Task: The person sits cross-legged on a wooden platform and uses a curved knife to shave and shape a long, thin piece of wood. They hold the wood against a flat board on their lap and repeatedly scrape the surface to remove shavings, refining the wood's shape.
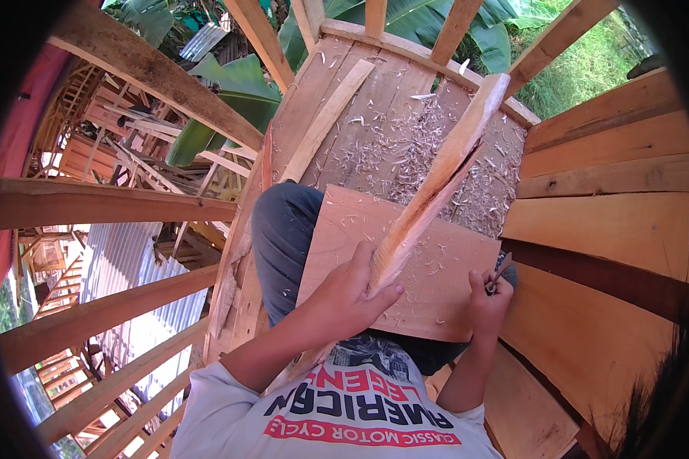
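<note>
My left hand is wrapped round the near end of a long, rough-hewn piece of wood. It slants up and away to the right, pale with a dark split along its right side. My right hand is closed on a knife beside the right edge of a board; the short blade points up, and most of the handle is hidden by my fingers. That flat wooden board lies across my lap, with a few curled shavings on it. The wood passes over the board, apart from the blade.
Wood shavings litter the plank floor ahead. A loose wooden strip lies there at the left. Wooden railing bars stand on my left, and a plank wall rises close on my right. Banana leaves show beyond.
</note>
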Demonstrator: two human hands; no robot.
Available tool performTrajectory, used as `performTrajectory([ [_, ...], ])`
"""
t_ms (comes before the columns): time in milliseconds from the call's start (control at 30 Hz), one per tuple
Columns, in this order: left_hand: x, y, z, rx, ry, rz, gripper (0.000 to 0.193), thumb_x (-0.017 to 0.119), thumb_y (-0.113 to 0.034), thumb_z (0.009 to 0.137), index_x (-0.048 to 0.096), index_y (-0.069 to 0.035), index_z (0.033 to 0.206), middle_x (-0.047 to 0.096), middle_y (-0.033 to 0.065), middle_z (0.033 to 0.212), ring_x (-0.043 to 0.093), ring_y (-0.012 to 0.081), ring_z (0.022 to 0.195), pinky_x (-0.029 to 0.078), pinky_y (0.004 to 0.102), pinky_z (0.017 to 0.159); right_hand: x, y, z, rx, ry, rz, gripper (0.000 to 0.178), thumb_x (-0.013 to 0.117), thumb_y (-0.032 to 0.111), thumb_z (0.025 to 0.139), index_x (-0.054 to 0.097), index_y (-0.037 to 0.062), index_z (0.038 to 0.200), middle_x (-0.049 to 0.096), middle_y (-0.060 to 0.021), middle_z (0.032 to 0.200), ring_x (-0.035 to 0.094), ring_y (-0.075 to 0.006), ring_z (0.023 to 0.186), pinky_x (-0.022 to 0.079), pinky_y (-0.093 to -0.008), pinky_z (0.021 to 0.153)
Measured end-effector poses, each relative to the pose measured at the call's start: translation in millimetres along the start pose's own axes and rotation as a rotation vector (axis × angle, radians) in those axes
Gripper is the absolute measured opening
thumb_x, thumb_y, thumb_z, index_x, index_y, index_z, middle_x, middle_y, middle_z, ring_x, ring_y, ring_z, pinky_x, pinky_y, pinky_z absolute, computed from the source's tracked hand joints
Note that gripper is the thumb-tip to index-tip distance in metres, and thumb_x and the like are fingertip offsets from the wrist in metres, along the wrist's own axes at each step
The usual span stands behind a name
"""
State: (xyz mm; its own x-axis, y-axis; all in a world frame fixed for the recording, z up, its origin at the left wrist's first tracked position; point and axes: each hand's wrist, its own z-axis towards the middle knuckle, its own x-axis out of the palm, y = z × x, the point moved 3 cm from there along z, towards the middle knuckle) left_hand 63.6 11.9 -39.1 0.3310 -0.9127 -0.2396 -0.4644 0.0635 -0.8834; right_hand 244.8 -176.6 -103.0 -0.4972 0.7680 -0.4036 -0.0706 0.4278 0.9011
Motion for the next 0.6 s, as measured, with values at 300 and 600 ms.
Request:
performTrajectory([
  [300, 25.8, -7.6, 5.6, -0.027, 0.068, 0.039, 0.064, 0.071, -0.033, 0.082, 0.036, 0.008, 0.117, 0.060, 0.0273, 0.083, 0.064, 0.0346, 0.069, 0.050, 0.0390, 0.061, 46.0, 38.7, -20.5, 0.130, 0.225, 0.797, 0.028, 0.066, 0.021, 0.087, 0.059, -0.0041, 0.097, 0.051, 0.0017, 0.057, 0.040, -0.0040, 0.042, 0.027, -0.0201, 0.038],
  [600, 23.8, -15.3, 4.1, 0.023, 0.078, 0.061, 0.067, 0.074, -0.033, 0.079, 0.038, 0.005, 0.121, 0.062, 0.0245, 0.083, 0.065, 0.0333, 0.069, 0.050, 0.0376, 0.061, 45.2, 49.7, -5.7, 0.157, 0.144, 0.740, 0.017, 0.065, 0.011, 0.086, 0.059, -0.0029, 0.094, 0.050, 0.0018, 0.054, 0.041, -0.0039, 0.040, 0.027, -0.0205, 0.036],
])
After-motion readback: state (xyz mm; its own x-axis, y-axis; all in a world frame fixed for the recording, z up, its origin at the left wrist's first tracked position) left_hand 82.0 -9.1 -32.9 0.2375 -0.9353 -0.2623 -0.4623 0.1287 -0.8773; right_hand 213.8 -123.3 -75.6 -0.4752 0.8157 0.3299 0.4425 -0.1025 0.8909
